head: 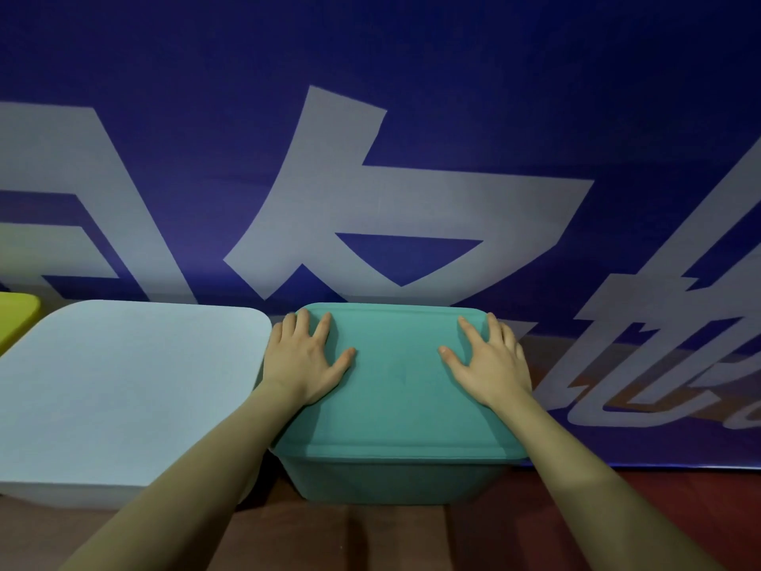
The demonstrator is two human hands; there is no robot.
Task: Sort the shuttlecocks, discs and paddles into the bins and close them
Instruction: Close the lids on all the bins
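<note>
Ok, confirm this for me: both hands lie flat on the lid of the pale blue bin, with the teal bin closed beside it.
Not quite. The head view shows the left hand and right hand lying flat on the lid of the teal bin, not the pale blue one. The pale blue bin is the one closed beside it, on the left.

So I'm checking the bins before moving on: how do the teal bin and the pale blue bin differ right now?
The teal bin has both hands, left hand and right hand, flat on its lid; nothing touches the pale blue bin. Teal is darker and sits to the right. Both have lids on.
</note>
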